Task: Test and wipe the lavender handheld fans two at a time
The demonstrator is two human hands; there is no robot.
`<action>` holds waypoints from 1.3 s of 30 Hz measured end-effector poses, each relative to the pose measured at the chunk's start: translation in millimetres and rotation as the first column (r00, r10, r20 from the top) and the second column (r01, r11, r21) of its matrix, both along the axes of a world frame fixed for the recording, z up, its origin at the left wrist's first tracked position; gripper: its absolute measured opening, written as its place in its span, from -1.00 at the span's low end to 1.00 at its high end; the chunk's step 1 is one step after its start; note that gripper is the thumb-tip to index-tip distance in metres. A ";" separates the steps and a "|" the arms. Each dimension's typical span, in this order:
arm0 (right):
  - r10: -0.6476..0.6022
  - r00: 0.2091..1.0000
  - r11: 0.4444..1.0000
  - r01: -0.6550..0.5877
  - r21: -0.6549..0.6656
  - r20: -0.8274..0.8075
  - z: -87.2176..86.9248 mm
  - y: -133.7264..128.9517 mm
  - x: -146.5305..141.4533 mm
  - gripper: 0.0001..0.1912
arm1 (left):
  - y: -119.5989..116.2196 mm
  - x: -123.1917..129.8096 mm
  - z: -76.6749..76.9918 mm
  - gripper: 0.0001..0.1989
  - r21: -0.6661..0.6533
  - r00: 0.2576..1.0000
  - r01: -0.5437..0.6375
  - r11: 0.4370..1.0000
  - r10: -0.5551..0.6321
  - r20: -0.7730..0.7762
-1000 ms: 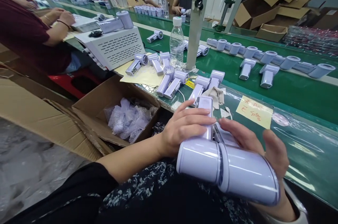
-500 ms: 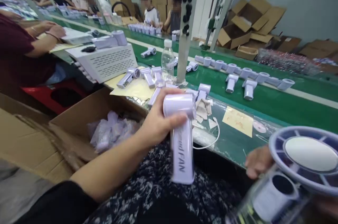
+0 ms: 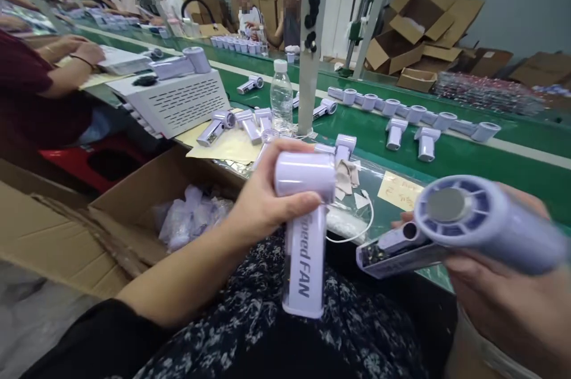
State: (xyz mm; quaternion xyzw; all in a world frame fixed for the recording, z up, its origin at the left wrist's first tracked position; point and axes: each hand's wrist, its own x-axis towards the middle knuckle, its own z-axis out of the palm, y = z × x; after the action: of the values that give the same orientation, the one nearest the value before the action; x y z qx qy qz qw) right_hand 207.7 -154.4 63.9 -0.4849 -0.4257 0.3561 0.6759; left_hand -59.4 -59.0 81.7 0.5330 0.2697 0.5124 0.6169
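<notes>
My left hand point(image 3: 263, 194) is wrapped round the head of a lilac handheld fan point(image 3: 306, 254), whose handle hangs down over my lap with "Speed FAN" lettering on it. On the right, my right hand point(image 3: 504, 284) grips a second lilac handheld fan point(image 3: 482, 212). Its round vaned end faces me and its handle points left. The handle of that second fan is open, with a cylinder and small electronic parts showing inside. Between the two fans lies a white cable point(image 3: 368, 221) on the bench edge, beside torn paper scraps point(image 3: 345, 179).
A cardboard box point(image 3: 134, 188) with bagged parts stands at my left. Beyond are a white metal case point(image 3: 178, 102), a clear bottle point(image 3: 281, 96) and a metal post point(image 3: 307, 87). Several fan housings point(image 3: 417, 114) line the green conveyor point(image 3: 513, 168). Co-workers sit along the line.
My right hand has turned its fan from upright to nearly sideways and brought it up and left, so the open handle shows. My left hand holds its fan almost unmoved.
</notes>
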 end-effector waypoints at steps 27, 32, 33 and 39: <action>0.085 0.425 0.720 0.599 -0.350 0.901 -48.6 57.5 90.8 0.09 | 31.4 30.6 -107.0 -0.59 0.679 0.621 0.127 0.723 0.476 -0.623; -0.098 0.045 0.616 0.787 0.025 0.994 -70.7 40.4 155.1 -0.27 | 70.0 44.4 -117.9 -0.72 0.765 0.453 0.177 0.619 0.639 -0.622; -0.134 0.018 0.638 0.767 0.073 0.991 -74.4 46.6 155.6 -0.33 | 77.1 46.7 -119.3 -0.70 0.769 0.423 0.189 0.611 0.655 -0.625; -0.029 0.195 0.786 0.610 -0.098 0.980 -79.2 168.7 172.4 -0.71 | 96.0 46.5 -128.8 -0.81 0.780 0.377 0.233 0.580 0.686 -0.623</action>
State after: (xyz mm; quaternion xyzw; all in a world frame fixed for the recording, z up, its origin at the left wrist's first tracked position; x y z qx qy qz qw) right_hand 380.2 14.2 -15.3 -0.8255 -0.5225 -0.0712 0.2013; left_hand -12.9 36.9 -47.2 0.8745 0.3864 0.2928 -0.0169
